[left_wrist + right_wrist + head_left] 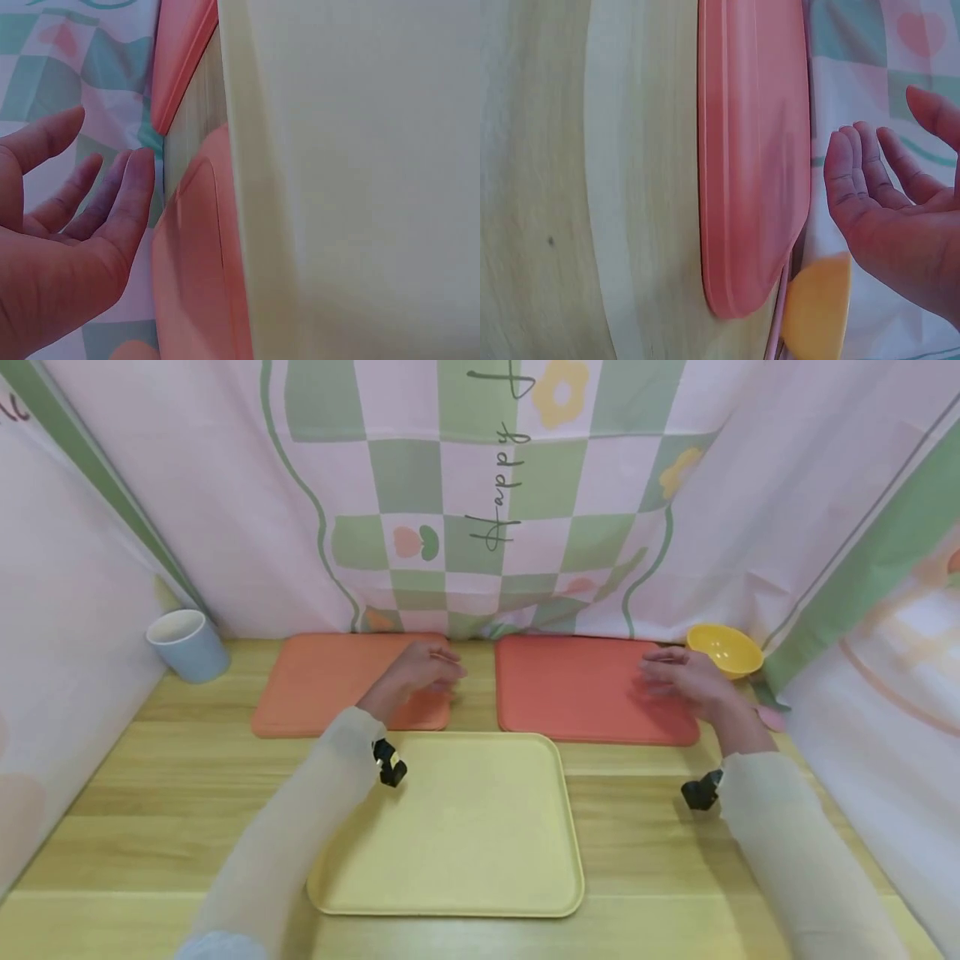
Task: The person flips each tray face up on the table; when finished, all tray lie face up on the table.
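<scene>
My left hand (422, 670) hovers over the right part of an orange tray (322, 685), its fingers loosely bent around nothing. Above the right side of a red tray (570, 689) is my right hand (690, 678), also holding nothing, its fingers relaxed. Close to the right hand stands a yellow bowl (731, 652). A pale yellow tray (465, 827) lies nearest me, partly under my left forearm. Both wrist views show bent fingers apart from the trays: the left hand (75, 232) and the right hand (900, 202) touch nothing there.
A light blue cup (191, 647) stands at the back left of the wooden table (637, 860). Beside the yellow bowl, a pink object (770, 718) lies partly hidden behind the right wrist. A patterned curtain (480, 485) closes off the back, with cloth on both sides.
</scene>
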`<state>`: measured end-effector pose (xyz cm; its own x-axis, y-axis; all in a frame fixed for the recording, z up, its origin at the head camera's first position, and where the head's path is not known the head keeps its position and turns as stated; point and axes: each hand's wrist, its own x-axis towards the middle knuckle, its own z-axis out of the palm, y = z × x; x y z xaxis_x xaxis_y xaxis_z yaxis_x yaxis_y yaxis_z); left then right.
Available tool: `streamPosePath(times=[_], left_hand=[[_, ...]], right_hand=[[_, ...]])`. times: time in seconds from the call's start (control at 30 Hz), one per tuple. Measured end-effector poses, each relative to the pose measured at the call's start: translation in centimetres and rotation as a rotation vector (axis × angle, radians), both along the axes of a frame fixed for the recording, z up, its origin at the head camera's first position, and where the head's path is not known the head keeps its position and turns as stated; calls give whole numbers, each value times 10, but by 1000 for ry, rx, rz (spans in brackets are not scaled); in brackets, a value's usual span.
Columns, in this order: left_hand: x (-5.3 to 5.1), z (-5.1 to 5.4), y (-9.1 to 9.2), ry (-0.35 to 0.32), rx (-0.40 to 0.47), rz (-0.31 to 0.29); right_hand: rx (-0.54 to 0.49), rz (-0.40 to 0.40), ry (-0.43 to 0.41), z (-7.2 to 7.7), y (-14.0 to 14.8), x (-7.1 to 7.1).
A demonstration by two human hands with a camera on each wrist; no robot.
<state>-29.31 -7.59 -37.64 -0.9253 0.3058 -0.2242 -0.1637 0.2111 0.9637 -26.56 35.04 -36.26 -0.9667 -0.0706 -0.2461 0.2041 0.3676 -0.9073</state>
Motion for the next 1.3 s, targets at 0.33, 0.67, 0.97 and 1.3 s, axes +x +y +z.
streamPosePath(times=[0.33, 0.67, 0.97, 1.3], left_hand=[[-3, 0, 16, -73, 45, 2], [-10, -10, 27, -122, 92, 40], [-11, -15, 38, -145, 103, 37], [-11, -18, 45, -203, 119, 45]], right_hand=[[-63, -36, 6, 2, 16, -4], [-24, -66, -39, 1, 28, -5], [74, -89, -50, -6, 37, -6], [149, -87, -71, -9, 43, -5]])
